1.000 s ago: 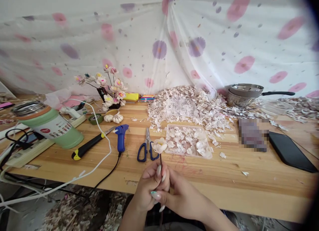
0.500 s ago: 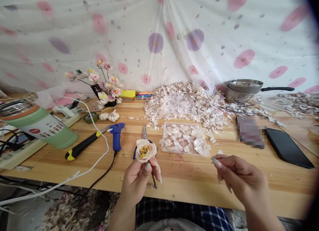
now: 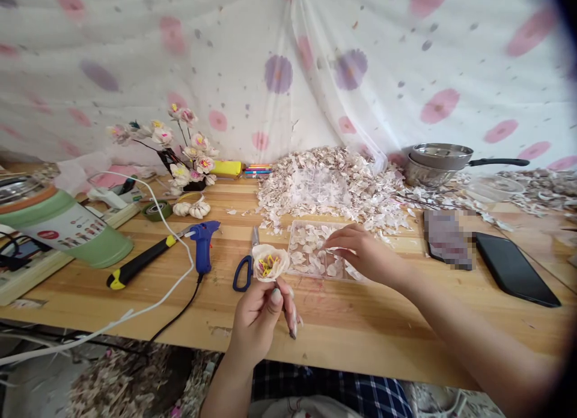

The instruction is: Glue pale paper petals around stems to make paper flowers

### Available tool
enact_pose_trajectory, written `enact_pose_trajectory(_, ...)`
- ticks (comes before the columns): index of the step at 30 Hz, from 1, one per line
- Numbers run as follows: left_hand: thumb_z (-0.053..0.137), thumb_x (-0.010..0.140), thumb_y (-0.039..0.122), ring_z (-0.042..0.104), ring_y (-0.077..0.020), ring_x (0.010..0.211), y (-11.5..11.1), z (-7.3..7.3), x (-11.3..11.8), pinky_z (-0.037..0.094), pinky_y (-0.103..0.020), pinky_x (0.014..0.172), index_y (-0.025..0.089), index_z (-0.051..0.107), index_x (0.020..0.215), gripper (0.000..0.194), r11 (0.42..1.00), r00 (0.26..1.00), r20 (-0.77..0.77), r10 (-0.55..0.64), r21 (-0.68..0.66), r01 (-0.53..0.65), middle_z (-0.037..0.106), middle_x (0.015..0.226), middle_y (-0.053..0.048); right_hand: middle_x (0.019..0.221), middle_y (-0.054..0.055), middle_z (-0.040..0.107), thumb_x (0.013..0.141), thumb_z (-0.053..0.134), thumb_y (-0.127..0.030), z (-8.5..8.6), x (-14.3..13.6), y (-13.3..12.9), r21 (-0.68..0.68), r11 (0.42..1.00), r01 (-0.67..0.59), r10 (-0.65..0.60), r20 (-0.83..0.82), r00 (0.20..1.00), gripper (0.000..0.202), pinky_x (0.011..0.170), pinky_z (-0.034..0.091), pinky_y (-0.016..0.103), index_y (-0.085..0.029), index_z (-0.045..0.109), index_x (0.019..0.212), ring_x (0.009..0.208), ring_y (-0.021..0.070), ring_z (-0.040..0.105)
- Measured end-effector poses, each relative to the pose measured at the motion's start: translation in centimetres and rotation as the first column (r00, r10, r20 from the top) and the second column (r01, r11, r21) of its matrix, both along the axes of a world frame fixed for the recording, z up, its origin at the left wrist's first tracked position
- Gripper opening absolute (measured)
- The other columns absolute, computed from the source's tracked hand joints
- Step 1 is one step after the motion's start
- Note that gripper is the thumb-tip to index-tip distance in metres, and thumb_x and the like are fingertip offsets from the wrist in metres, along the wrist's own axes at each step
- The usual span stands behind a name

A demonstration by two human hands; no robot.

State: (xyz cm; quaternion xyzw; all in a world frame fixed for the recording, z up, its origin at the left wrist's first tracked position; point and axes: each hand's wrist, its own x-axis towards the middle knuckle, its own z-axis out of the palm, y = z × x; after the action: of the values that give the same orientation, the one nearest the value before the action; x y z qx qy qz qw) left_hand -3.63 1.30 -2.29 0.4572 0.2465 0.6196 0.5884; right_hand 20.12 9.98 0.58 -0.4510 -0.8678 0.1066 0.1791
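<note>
My left hand is closed round the dark stem of a cream flower with a yellow and pinkish centre, held upright near the table's front edge. Over the right part of a clear divided box of pale petals hangs my right hand, palm down. Its fingers reach down among the petals; whether they grip one is hidden. Blue-handled scissors lie just behind the flower, partly covered by it.
A blue glue gun, a black-yellow knife and a green flask are at left. A petal heap lies behind the box. Pans and a phone are at right.
My right hand has moved left and forward from the table's right front to the petal box. My left hand and the flower have shifted slightly right in view.
</note>
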Motion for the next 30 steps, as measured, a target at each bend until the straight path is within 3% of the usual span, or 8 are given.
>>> enact_pose_trajectory(5,0.058,0.094,0.03,0.06,-0.006,0.049,0.3,-0.5,-0.1,0.058,-0.022,0.055,0.019,0.063,0.091,0.012,0.997,1.0,-0.003,-0.03,0.073,0.03,0.061,0.066,0.005,0.108,0.012,0.066,0.083,0.068,-0.015,-1.4,-1.9,2.1,-0.024,0.998,0.051,-0.049,0.087,0.995,0.019,0.095,0.041,0.051,-0.026,0.077,0.096,0.106,0.0318,0.051)
enact_pose_trajectory(9,0.056,0.095,0.029,0.061,-0.0062,0.05,0.6,-0.8,-0.2,0.059,-0.023,0.056,0.02,0.064,0.093,0.012,0.994,0.999,-0.001,-0.052,0.091,0.052,0.062,0.067,0.004,0.111,0.011,0.065,0.079,0.074,-0.018,-2.0,-1.9,2.3,-0.036,0.997,0.068,-0.065,0.076,0.995,0.013,0.097,0.037,0.054,-0.024,0.076,0.09,0.109,0.0328,0.05)
enact_pose_trajectory(15,0.056,0.095,0.029,0.06,-0.0055,0.051,1.0,-1.1,0.2,0.058,-0.021,0.055,0.02,0.063,0.093,0.011,0.991,0.996,0.019,-0.086,0.103,0.084,0.062,0.067,0.004,0.106,0.006,0.07,0.075,0.077,-0.016,-1.9,-1.3,2.5,-0.074,0.997,0.026,-0.028,-0.021,0.999,0.008,0.098,0.041,0.041,-0.02,0.072,0.08,0.107,0.0266,0.057)
enact_pose_trajectory(20,0.055,0.096,0.031,0.058,-0.0047,0.048,1.1,-0.8,0.7,0.056,-0.02,0.054,0.019,0.06,0.092,0.014,0.988,0.987,0.038,-0.153,0.005,0.153,0.059,0.065,0.005,0.078,0.0,0.073,0.08,0.068,-0.012,-1.0,-0.6,2.1,-0.13,0.989,0.076,-0.09,-0.111,0.99,0.009,0.068,0.05,0.027,-0.02,0.07,0.078,0.072,0.0168,0.066)
enact_pose_trajectory(25,0.054,0.096,0.033,0.056,-0.0036,0.043,1.0,-0.5,1.4,0.053,-0.017,0.049,0.018,0.058,0.092,0.016,0.977,0.978,0.059,-0.202,-0.061,0.205,0.058,0.063,0.006,0.089,0.004,0.074,0.085,0.061,-0.017,-0.3,-0.1,1.8,-0.061,0.988,0.141,-0.152,-0.236,0.96,0.009,0.072,0.051,0.03,-0.021,0.07,0.085,0.082,0.0198,0.068)
enact_pose_trajectory(30,0.055,0.095,0.034,0.056,-0.0037,0.039,0.9,-0.5,1.7,0.051,-0.014,0.043,0.017,0.058,0.092,0.017,0.963,0.962,0.102,-0.253,-0.067,0.261,0.063,0.06,0.005,0.088,0.005,0.074,0.089,0.058,-0.028,0.3,0.3,1.3,0.001,0.991,0.135,-0.127,-0.33,0.935,0.014,0.072,0.052,0.031,-0.022,0.071,0.088,0.084,0.0206,0.068)
